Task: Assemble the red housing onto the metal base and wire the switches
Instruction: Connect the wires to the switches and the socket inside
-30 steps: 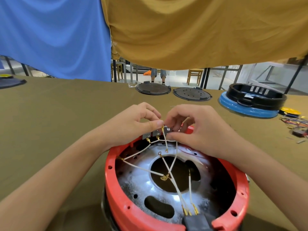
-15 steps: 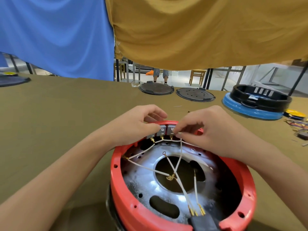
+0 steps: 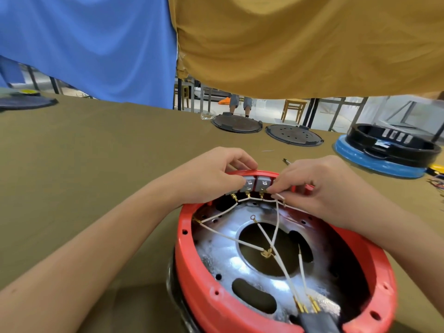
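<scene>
While the red housing (image 3: pixel 283 306) sits on the surface (image 3: pixel 96 164) ringing the metal base (image 3: pixel 223 251) and white wires (image 3: pixel 276 236), the left hand (image 3: pixel 211 179) pinches a switch (image 3: pixel 247 185); the right hand (image 3: pixel 319 186) pinches a wire end beside the switches.

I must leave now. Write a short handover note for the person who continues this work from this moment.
Left hand: grips the far rim of the red housing beside the grey switches.
Right hand: its fingers pinch a white wire at the switch row.
Done: the housing sits on the metal base; three brass terminals sit under the switches.
Left: seat the pinched wire. A wire with a ring terminal lies loose over the centre hole, so connect it too.
</scene>
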{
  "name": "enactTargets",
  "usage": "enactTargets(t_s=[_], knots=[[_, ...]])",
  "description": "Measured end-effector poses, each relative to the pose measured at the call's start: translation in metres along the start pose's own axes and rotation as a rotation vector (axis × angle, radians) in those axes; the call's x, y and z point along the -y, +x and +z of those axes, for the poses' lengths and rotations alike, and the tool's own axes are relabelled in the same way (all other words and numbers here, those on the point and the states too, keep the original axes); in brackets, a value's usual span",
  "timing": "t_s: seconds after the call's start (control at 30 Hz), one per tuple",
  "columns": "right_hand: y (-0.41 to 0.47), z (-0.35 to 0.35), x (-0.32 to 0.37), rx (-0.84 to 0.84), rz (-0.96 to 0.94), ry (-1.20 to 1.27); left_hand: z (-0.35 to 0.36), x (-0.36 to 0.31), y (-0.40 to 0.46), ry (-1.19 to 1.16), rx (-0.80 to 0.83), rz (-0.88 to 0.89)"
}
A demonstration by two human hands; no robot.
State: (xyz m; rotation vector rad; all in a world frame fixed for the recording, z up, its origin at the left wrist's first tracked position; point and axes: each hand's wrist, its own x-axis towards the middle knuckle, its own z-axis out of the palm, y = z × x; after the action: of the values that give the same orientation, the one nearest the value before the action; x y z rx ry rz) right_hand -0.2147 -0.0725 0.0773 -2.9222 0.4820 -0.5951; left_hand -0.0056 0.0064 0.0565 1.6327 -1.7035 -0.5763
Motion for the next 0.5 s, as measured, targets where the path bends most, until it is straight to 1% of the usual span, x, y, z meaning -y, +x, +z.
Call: enactTargets(t_s=[0.17, 0.5], knots=[[-0.0007, 0.0019, 0.0007, -0.020, -0.072, -0.062, 0.0007, -0.0004, -0.0001, -0.001, 0.004, -0.005], [0.0010, 0.0024, -0.0004, -0.041, -0.098, -0.099, 0.0012, -0.0027, -0.0027, 0.017, -0.010, -0.005]])
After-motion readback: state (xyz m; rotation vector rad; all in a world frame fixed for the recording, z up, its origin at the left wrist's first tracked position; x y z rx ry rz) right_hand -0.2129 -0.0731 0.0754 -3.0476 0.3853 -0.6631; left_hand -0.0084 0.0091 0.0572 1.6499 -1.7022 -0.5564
